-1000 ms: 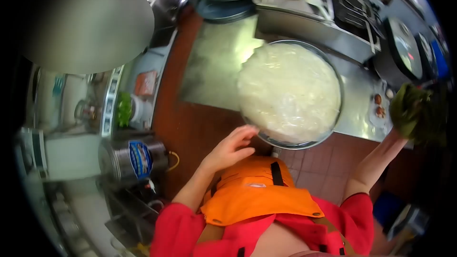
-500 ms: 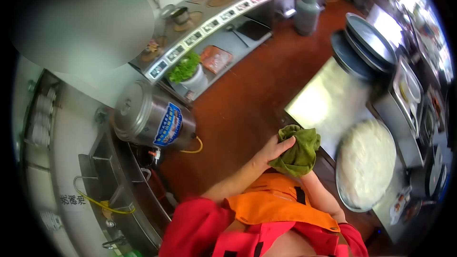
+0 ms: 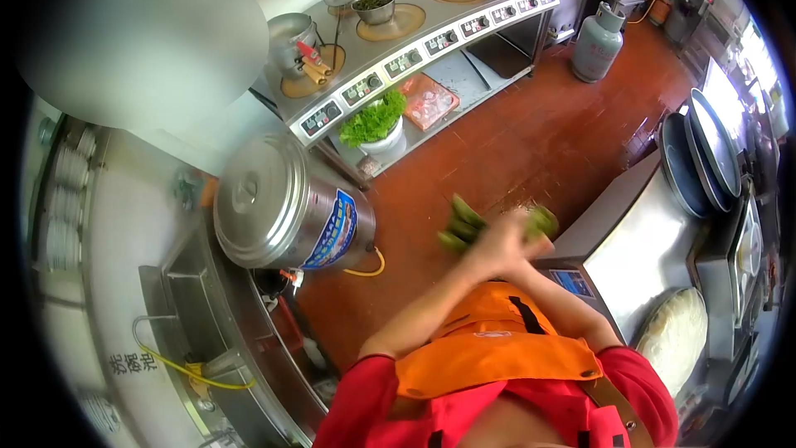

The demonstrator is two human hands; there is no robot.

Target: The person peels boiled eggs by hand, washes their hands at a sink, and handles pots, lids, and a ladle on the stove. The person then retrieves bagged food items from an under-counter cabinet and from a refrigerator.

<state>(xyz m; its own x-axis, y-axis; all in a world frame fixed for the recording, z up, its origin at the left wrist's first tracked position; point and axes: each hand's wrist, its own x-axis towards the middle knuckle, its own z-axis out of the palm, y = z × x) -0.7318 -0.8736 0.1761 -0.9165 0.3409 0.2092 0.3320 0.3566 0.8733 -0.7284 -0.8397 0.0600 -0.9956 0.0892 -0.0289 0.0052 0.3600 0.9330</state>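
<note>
A crumpled olive-green cloth (image 3: 463, 225) is bunched in my two hands, in front of the orange apron at my waist. Folds of it stick out on both sides of the fingers. My left hand (image 3: 495, 244) is closed around the cloth and smeared by motion. Pressed close against it, my right hand (image 3: 535, 247) is also closed on the cloth, its fingers partly hidden. The hands hang above the red tiled floor, just left of the steel counter's near corner.
The steel counter (image 3: 643, 228) on my right bears large round pans (image 3: 690, 162) and a white covered mound (image 3: 676, 340). At left stand a lidded steel barrel (image 3: 257, 199) and a sink (image 3: 195, 303). Ahead is a stove (image 3: 414, 21) with pots; a gas cylinder (image 3: 597, 46) stands beyond.
The view has turned right and pulled back from the counter. The cloth, earlier a loose bundle in both hands, is now squeezed between them, with its ends sticking out left and right.
</note>
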